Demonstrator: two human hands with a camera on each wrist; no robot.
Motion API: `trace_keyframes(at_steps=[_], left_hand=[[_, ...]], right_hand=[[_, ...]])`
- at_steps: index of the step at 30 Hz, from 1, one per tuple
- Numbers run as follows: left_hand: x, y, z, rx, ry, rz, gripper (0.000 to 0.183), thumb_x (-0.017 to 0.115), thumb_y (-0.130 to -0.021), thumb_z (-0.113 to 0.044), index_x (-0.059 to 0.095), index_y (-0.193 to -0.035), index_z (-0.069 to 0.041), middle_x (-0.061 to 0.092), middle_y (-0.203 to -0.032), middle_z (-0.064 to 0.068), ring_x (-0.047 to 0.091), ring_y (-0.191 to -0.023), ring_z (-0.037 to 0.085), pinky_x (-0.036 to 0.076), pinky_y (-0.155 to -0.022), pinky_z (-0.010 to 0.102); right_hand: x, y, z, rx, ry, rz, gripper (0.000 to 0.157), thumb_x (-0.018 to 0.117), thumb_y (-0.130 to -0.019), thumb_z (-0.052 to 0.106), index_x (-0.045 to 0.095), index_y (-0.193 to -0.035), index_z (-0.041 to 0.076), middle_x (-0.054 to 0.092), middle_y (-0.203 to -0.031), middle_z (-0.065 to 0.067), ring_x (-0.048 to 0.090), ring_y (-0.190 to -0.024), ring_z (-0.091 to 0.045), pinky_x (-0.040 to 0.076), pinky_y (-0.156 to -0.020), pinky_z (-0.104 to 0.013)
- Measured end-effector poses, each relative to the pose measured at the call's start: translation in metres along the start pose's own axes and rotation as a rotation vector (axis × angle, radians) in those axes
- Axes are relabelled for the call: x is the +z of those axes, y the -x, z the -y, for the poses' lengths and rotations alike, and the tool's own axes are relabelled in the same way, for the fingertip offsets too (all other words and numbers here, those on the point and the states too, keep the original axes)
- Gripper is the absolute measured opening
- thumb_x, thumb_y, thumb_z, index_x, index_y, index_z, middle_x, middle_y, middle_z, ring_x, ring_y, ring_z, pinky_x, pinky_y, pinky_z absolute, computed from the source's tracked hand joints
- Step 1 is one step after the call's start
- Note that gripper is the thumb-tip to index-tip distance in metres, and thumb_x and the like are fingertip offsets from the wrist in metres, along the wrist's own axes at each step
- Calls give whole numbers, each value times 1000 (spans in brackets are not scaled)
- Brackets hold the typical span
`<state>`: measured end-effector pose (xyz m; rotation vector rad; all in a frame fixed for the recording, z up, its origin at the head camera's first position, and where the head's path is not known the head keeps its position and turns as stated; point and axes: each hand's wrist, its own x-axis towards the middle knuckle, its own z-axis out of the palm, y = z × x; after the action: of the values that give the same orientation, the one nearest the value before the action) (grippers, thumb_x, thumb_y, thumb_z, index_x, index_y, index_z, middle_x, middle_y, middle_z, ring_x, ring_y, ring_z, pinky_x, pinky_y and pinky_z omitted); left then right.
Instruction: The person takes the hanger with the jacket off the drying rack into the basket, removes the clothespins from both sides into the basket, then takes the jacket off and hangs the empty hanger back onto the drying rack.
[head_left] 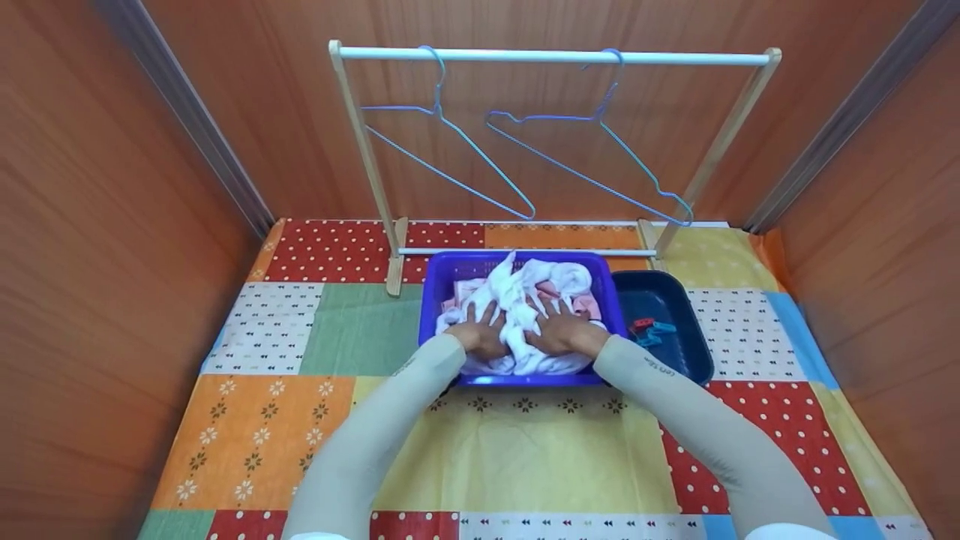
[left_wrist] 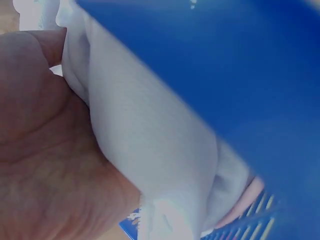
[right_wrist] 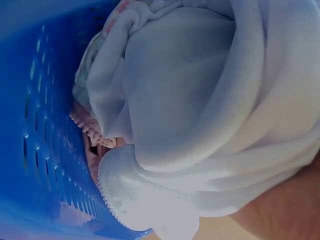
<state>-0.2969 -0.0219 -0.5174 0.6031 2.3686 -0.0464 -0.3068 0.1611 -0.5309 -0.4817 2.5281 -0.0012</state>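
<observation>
A purple-blue plastic basket (head_left: 428,300) stands on the patchwork cloth, filled with rumpled white clothes (head_left: 551,365) and some pink ones (head_left: 589,306). My left hand (head_left: 486,334) presses into the left part of the pile with its fingers spread. To the right, my right hand (head_left: 559,331) lies on the same pile, fingers also spread and pointing away. In the left wrist view the white cloth (left_wrist: 145,120) bulges between the palm (left_wrist: 50,145) and the basket wall (left_wrist: 235,85). The right wrist view shows folded white fabric (right_wrist: 175,90) with beaded edging, against the slotted wall (right_wrist: 50,120).
Behind the basket a drying rack (head_left: 525,54) carries two wire hangers (head_left: 480,150) (head_left: 637,161). A dark tray (head_left: 686,349) to the right holds a red clothes peg (head_left: 642,323) and blue ones (head_left: 663,328). Wooden panels (head_left: 90,225) enclose the sides and back.
</observation>
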Motion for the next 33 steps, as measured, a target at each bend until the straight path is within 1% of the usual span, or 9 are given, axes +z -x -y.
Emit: trace_keyframes(at_steps=[3,8,12,15,19,22,26,29,33], left_hand=[[-2,-1,5,25,21,-23,74,33,-101,-49,6,-159,-11,0,-167,5,-9,-154,25,-7,-123,52],[-8,4,17,-13,218,-93,84,42,-95,-60,6,-159,-21,-1,-167,4,-6,-153,36,1,-119,65],[-12,10,24,-33,334,-167,83,47,-93,-62,9,-159,-27,3,-168,3,-3,-153,39,2,-114,72],[-13,17,28,-6,346,-228,80,46,-95,-60,12,-159,-26,5,-167,4,-2,-153,40,2,-115,71],[-15,27,31,60,362,-330,74,43,-99,-56,14,-159,-23,5,-167,6,-1,-153,41,4,-117,69],[-19,36,32,81,393,-402,72,43,-100,-54,16,-159,-23,6,-167,6,-1,-153,38,2,-118,67],[-22,47,34,64,401,-509,70,45,-99,-53,18,-158,-25,8,-167,3,1,-154,33,1,-120,62],[-23,53,33,40,375,-599,69,46,-99,-53,19,-158,-26,11,-167,3,5,-154,32,4,-121,60],[-25,59,28,-8,330,-667,69,46,-99,-54,20,-158,-29,12,-167,2,6,-154,32,5,-122,59]], right_hand=[[-5,-1,-7,-31,-26,-12,73,28,-103,55,5,-159,14,-1,-167,-11,6,-151,-43,22,-109,-75],[-15,2,-17,-96,-72,-71,76,34,-102,55,4,-159,14,0,-167,-13,14,-149,-46,21,-117,-64],[-22,9,-23,-94,-86,-111,78,36,-100,59,8,-159,18,-1,-167,-7,21,-147,-47,21,-113,-69],[-25,16,-27,-95,-99,-132,76,37,-100,60,11,-159,20,2,-168,-5,22,-148,-44,19,-112,-72],[-31,27,-32,-112,-139,-185,74,39,-101,56,11,-159,20,10,-166,-11,19,-150,-42,16,-116,-68],[-35,34,-35,-106,-185,-229,75,41,-100,57,11,-159,23,13,-166,-14,18,-150,-43,12,-116,-69],[-40,43,-36,-102,-218,-277,74,41,-99,59,13,-159,26,13,-166,-13,16,-151,-42,5,-114,-73],[-41,49,-38,-120,-241,-312,72,41,-99,57,15,-159,25,14,-166,-13,16,-151,-41,5,-113,-74],[-43,57,-38,-139,-280,-357,71,43,-99,57,18,-158,26,15,-165,-12,17,-151,-41,6,-114,-73]])
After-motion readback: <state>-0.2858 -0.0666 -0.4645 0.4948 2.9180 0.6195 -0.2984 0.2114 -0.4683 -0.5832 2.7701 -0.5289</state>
